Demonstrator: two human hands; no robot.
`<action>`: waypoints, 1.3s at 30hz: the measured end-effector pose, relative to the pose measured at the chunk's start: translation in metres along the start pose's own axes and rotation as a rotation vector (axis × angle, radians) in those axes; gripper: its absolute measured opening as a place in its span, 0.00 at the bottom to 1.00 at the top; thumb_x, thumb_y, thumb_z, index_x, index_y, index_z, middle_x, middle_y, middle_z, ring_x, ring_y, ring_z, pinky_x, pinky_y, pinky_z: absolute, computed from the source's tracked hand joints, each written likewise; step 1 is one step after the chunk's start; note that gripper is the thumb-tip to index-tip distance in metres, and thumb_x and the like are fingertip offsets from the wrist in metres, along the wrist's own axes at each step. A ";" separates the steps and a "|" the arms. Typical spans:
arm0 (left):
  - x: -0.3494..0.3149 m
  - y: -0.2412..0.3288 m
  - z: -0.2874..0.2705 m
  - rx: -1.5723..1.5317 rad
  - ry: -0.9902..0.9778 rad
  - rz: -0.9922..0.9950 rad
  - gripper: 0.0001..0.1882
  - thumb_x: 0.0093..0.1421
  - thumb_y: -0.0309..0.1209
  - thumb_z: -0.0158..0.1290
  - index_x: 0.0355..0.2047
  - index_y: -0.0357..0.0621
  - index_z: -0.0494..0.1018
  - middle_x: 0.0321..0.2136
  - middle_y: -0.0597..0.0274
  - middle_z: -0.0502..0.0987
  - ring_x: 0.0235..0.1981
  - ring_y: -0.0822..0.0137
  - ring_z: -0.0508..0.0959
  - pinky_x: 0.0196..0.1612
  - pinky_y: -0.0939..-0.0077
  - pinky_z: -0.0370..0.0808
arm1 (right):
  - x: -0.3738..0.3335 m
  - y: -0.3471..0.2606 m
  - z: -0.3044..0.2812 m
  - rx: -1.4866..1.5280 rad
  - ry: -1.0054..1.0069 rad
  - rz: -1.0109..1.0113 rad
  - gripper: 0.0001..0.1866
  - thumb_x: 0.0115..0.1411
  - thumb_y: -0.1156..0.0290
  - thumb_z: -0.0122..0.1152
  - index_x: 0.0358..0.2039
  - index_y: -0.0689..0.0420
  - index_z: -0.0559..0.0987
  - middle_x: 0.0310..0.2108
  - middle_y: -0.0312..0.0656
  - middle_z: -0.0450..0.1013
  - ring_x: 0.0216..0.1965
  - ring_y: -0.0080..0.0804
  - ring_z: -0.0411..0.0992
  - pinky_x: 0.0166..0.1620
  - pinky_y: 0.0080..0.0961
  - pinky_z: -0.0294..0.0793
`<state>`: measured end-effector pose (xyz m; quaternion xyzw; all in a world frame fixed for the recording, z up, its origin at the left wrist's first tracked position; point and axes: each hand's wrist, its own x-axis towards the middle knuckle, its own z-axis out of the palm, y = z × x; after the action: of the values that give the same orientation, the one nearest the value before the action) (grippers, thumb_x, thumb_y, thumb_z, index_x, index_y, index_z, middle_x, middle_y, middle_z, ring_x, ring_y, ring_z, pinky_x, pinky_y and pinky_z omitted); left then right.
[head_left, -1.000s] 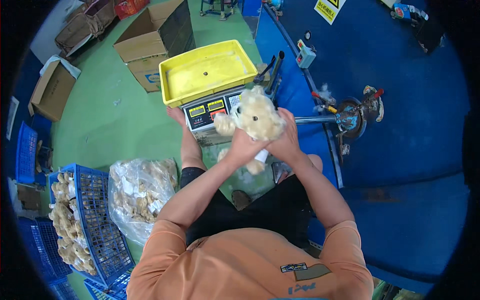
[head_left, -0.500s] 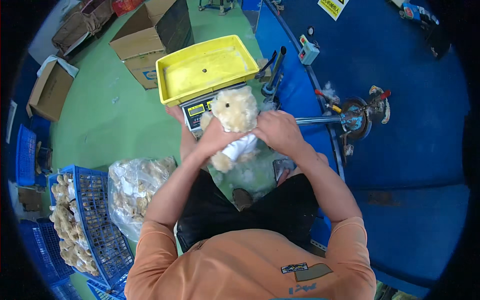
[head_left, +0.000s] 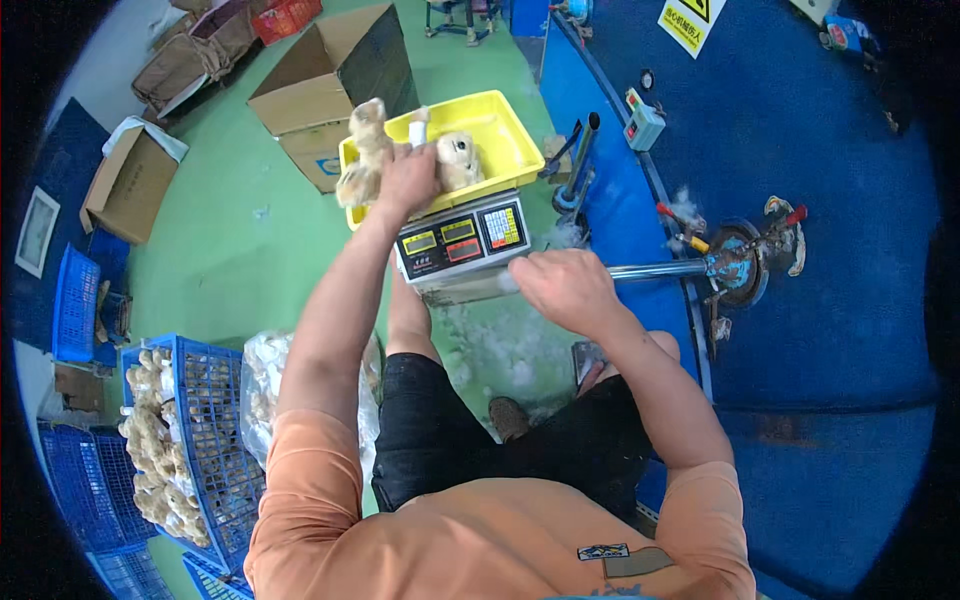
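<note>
A cream plush bear (head_left: 459,162) in a white shirt lies in the yellow tray (head_left: 515,150), its head to the right and its legs to the left. My left hand (head_left: 408,180) is closed round its body and hides most of the shirt. Under the tray stands a digital scale (head_left: 463,240) with small displays and a keypad. My right hand (head_left: 567,287) is closed in front of the scale, near the end of a shiny metal tube (head_left: 655,269). Wispy white fluff (head_left: 508,281) shows at its fingertips; whether they grip it is unclear.
To my left stand a blue crate (head_left: 215,440) full of plush bears and a clear plastic bag (head_left: 262,390) of more. An open cardboard box (head_left: 315,125) is behind the tray. On the right, the tube comes from a round fitting (head_left: 735,263) on a blue machine (head_left: 820,320).
The bear has gone from between both hands into the tray, laid on its side under my left hand. My right hand has come away from it and stays near the tube.
</note>
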<state>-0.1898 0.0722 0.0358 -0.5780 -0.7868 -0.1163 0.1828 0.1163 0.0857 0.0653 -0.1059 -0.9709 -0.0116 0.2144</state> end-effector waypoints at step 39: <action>0.037 -0.034 0.039 0.043 0.005 0.091 0.25 0.52 0.33 0.59 0.52 0.45 0.72 0.43 0.52 0.80 0.47 0.46 0.77 0.50 0.55 0.73 | 0.006 0.028 -0.014 0.136 0.036 0.573 0.16 0.67 0.56 0.54 0.30 0.56 0.76 0.23 0.43 0.77 0.22 0.49 0.72 0.29 0.42 0.69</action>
<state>-0.2379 0.1091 0.0171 -0.6089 -0.7614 -0.0924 0.2023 0.1229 0.1135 0.0793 -0.3610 -0.8961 0.1124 0.2326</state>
